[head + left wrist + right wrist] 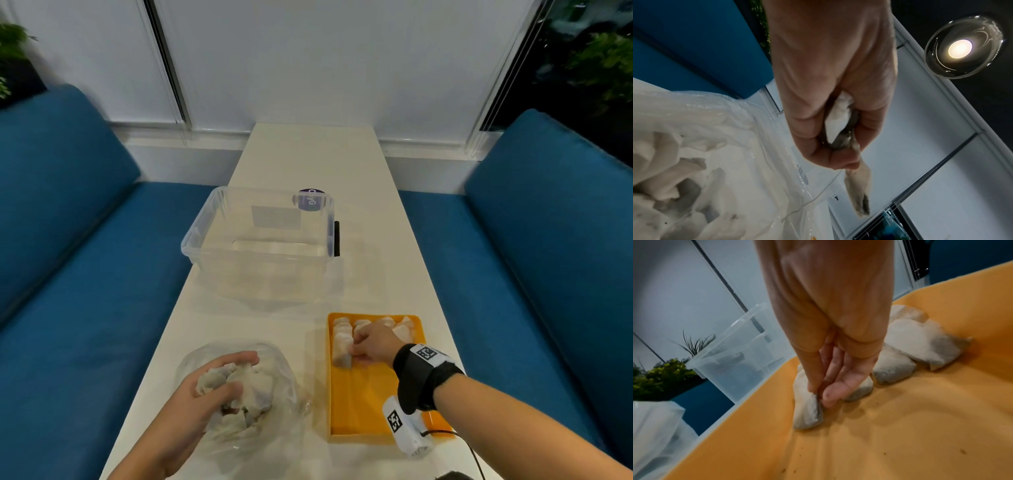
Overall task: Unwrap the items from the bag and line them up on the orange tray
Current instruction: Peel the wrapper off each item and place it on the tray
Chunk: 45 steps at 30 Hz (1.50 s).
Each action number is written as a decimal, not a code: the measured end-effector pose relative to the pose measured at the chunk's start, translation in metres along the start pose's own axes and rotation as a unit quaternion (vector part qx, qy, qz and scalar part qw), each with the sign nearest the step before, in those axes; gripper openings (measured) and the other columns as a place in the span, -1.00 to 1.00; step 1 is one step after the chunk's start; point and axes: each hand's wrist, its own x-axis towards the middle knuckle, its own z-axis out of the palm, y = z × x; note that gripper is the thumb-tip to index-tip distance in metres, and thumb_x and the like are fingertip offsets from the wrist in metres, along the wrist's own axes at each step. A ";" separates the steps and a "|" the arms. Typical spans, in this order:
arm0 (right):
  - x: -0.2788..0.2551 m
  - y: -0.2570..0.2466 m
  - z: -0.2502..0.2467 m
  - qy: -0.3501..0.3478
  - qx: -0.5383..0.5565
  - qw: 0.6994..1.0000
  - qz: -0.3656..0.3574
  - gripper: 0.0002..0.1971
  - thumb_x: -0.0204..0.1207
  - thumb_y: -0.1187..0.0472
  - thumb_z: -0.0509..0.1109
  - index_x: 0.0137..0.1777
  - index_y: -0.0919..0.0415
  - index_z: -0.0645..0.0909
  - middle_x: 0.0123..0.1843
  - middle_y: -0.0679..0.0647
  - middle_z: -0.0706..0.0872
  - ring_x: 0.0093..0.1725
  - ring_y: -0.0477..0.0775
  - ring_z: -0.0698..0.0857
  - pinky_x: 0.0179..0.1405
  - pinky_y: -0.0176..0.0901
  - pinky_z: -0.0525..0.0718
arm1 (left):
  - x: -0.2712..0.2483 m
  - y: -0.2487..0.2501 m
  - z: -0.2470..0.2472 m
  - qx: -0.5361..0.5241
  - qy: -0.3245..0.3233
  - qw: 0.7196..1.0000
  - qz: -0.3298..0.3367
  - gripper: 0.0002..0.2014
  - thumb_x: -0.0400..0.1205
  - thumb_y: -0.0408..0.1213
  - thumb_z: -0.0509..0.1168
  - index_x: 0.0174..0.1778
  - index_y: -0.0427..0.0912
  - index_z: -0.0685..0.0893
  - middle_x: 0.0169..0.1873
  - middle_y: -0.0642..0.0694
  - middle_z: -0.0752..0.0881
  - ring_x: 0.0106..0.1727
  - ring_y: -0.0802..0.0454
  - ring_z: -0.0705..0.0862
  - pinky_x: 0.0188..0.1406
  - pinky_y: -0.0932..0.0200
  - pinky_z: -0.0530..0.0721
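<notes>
Blue benches flank a narrow white table [308,164], where a clear bin [260,240] stands behind the orange tray [363,404]. Right hand [373,344] pinches a pale pouch [807,412] between thumb and fingertips, setting it in the tray's left column; its long axis runs up the tray toward the bin, touching the pouch beyond. Left hand [205,394] curls round another pouch [838,120] over the open plastic bag [239,387], one end dangling from the fist. I judge the risks are nudging the placed pouches [376,325] crooked on release, and that the thin bag may slide or spill
</notes>
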 end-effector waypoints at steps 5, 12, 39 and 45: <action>0.009 0.001 0.000 0.019 -0.042 0.999 -0.006 -0.77 0.47 0.41 0.44 -0.34 0.14 0.56 -0.31 0.07 0.65 -0.22 0.07 0.72 0.00 -0.06 0.78 | 0.000 -0.003 0.001 -0.002 0.004 1.000 0.002 -0.68 0.36 -0.39 0.34 0.00 -0.10 0.80 -0.09 0.03 0.80 -0.32 0.15 0.68 -0.36 0.31 0.66; 0.007 -0.003 -0.003 0.088 -0.095 0.991 -0.025 -0.77 0.41 0.35 0.48 -0.23 0.11 0.46 -0.14 0.05 0.61 -0.19 0.11 0.70 -0.12 -0.09 0.75 | 0.002 0.002 0.010 0.002 -0.012 1.000 0.007 -0.55 0.17 -0.14 0.45 0.02 -0.03 0.79 0.02 -0.04 0.77 -0.17 0.11 0.73 -0.15 0.21 0.70; -0.111 -0.052 0.017 -0.072 -0.079 0.942 -0.318 -0.73 0.50 -0.02 0.44 0.17 -0.08 0.58 0.06 -0.12 0.67 -0.04 -0.23 0.59 -0.12 -0.42 0.56 | 0.018 0.018 0.042 0.048 -0.008 0.995 0.087 -0.61 0.16 -0.06 0.54 -0.08 0.04 0.74 -0.20 -0.18 0.63 -0.21 -0.02 0.64 -0.07 0.07 0.70; -0.104 -0.049 0.007 -0.002 -0.113 0.936 -0.333 -0.95 0.54 0.14 0.41 -0.04 0.06 0.67 -0.23 -0.23 0.56 -0.23 -0.22 0.52 -0.23 -0.48 0.45 | 0.023 0.017 0.046 0.047 -0.005 0.996 0.082 -0.77 0.30 -0.20 0.52 -0.14 0.05 0.76 -0.28 -0.14 0.70 -0.24 0.01 0.63 -0.18 0.22 0.71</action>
